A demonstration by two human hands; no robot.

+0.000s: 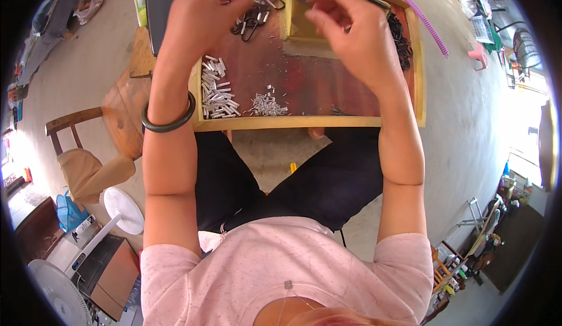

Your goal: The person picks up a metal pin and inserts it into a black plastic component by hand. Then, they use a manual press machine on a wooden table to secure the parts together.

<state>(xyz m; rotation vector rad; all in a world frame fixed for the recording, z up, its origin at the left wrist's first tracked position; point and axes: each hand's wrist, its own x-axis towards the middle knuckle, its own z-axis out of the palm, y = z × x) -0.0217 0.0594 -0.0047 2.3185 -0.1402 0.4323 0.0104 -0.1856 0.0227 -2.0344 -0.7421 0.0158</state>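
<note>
Over the far left of a wood-framed tray point(293, 123) with a reddish bottom, my left hand point(202, 15) is closed, its fingertips drawn together. Just beyond those fingertips lie black loops with silver metal pieces point(253, 24). My right hand point(366, 36) hovers beside a yellowish box-like piece point(298, 24), its thumb and fingers curled in a pinch. Whatever either hand may hold is too small or hidden to make out. Short silver tubes point(216, 94) are heaped in the near left corner, next to a pile of smaller silver bits point(268, 104).
Black cords or loops point(401, 42) fill the tray's right side. A purple coiled cord point(424, 21) hangs past the right edge. Left of the tray is a dark flat device point(163, 12). A wooden chair point(73, 118) and a white fan point(123, 210) stand to the left.
</note>
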